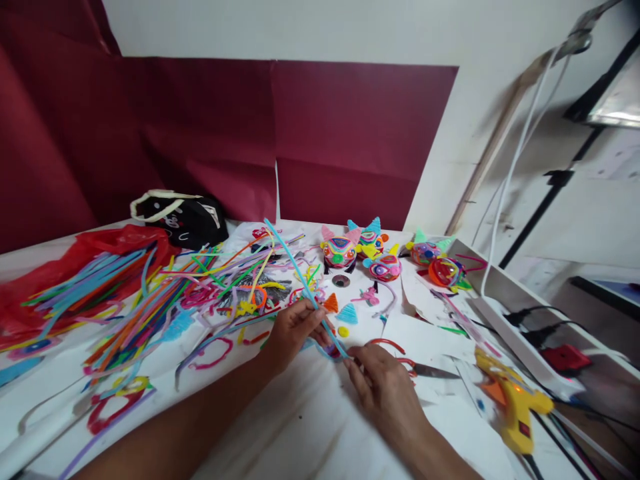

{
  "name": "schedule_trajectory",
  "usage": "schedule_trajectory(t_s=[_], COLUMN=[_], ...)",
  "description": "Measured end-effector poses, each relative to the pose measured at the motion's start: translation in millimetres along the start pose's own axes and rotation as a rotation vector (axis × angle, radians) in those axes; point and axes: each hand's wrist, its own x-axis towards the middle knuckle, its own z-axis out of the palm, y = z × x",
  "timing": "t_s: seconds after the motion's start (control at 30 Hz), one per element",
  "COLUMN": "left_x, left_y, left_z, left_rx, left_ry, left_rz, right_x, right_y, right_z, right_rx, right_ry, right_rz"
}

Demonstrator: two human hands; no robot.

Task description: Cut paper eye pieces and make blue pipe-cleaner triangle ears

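A long light-blue pipe cleaner [286, 251] slants up and away between my two hands. My left hand [296, 332] pinches it partway along its length. At its near end, the fingertips of my right hand [383, 380] are closed on it. Below my left fingers, a blue and purple curled piece [330, 349] shows in part. Just beyond my hands lie an orange triangle [331, 303], a light-blue triangle [348, 313] and a yellow disc [343, 331]. Red-handled scissors [430, 371] lie beside my right hand.
Bundles of coloured pipe cleaners [135, 307] and a red plastic bag [125, 241] cover the left side. Several colourful animal heads [341, 251] stand at the back. A black bag [187, 220] is behind. At right are a yellow glue gun [515, 400] and a power strip [525, 347].
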Motion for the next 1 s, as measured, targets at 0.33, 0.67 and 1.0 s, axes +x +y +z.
schedule_trajectory(t_s=[0.33, 0.67, 1.0], left_x=[12.0, 16.4, 14.8], left_y=[-5.0, -7.6, -7.4], left_z=[-12.4, -18.2, -15.4], left_rx=[-0.059, -0.079, -0.147], left_ry=[0.154, 0.206, 0.194], left_rz=[-0.017, -0.031, -0.082], right_x=[59.7, 124.6, 131.4], right_y=[27.2, 53.3, 55.6], right_z=[-34.0, 7.6, -7.6], right_rx=[-0.273, -0.378, -0.335], right_ry=[-0.255, -0.551, -0.572], right_rz=[0.149, -0.025, 0.023])
